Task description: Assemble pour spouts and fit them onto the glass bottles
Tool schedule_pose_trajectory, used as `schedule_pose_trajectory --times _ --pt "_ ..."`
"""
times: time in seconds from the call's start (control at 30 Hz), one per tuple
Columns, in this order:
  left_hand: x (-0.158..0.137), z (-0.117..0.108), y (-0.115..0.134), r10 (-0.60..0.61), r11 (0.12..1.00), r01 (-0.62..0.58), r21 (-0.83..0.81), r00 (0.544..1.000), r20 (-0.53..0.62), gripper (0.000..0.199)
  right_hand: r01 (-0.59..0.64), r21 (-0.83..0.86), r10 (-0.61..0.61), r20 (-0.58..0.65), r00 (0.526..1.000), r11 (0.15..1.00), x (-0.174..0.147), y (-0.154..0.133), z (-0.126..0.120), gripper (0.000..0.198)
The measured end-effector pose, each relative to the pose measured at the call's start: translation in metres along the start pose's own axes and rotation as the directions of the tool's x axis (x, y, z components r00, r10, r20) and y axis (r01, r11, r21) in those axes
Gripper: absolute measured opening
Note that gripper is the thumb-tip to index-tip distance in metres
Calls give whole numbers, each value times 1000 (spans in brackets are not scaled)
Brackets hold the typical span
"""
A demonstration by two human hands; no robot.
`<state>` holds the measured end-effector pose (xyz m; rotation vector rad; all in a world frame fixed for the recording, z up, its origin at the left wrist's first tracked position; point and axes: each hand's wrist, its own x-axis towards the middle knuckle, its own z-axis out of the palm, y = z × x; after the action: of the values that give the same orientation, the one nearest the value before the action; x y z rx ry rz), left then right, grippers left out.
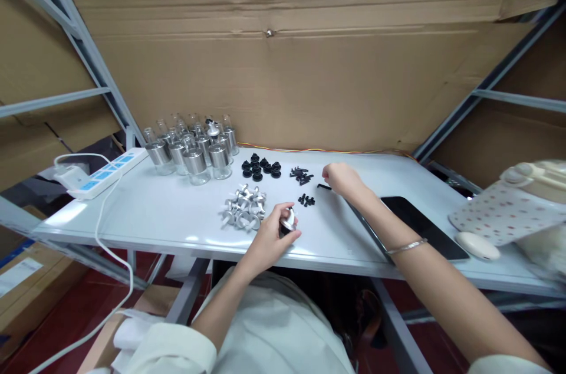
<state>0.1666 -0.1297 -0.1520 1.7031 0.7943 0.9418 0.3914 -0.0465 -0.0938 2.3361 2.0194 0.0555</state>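
My left hand (269, 238) is closed around a small silver and black pourer-like piece (288, 220) at the table's front. My right hand (340, 178) has its fingers curled; a thin black stick (324, 186) pokes out beside them, and whether it is gripped or lies on the table I cannot tell. To the left of my right hand are a group of short black sticks (301, 175) and a group of tiny black pieces (306, 201). Black ribbed stoppers (260, 167) stand farther left. Silver discs with white stems (243, 209) are heaped beside my left hand.
Several glass bottles with metal bands (194, 161) stand at the back left, one topped with a pourer. A white power strip (104, 176) lies at the left edge. At right are a black tablet (420, 226), a white oval case (477, 245) and a spotted container (508, 203).
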Motion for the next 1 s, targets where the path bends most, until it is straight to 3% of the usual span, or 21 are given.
schedule_pose_trajectory --times 0.23,0.37,0.43,0.5,0.6,0.73,0.8,0.9,1.0 --pt "1 -1 -4 26 997 -20 74 995 -92 46 -7 75 7 5 1000 997 2 2 10 20" --pt "2 1 -6 17 999 -13 43 994 -104 52 -33 129 48 -116 992 991 -30 -6 -3 20" --pt "2 1 -6 7 1000 -6 10 994 -110 58 16 266 52 -245 968 964 -54 -18 -4 16" --pt "1 1 -7 -5 1000 3 -14 992 -123 57 155 460 28 -367 930 874 -77 -32 2 11" --pt "1 2 -8 -17 1000 13 -27 991 -136 47 272 713 121 -447 886 646 -101 -55 24 18" --pt "2 2 -11 -12 1000 10 -24 992 -127 45 250 929 424 -350 835 274 -114 -74 53 27" --pt "2 2 -11 -11 1000 8 -23 993 -118 45 262 955 485 -296 823 138 -116 -78 60 27" --pt "2 2 -9 -25 999 23 -27 995 -100 45 288 957 488 -263 832 25 -118 -80 62 26" --pt "1 2 -4 -44 999 42 -26 996 -72 45 317 948 505 -281 816 15 -119 -80 60 23"
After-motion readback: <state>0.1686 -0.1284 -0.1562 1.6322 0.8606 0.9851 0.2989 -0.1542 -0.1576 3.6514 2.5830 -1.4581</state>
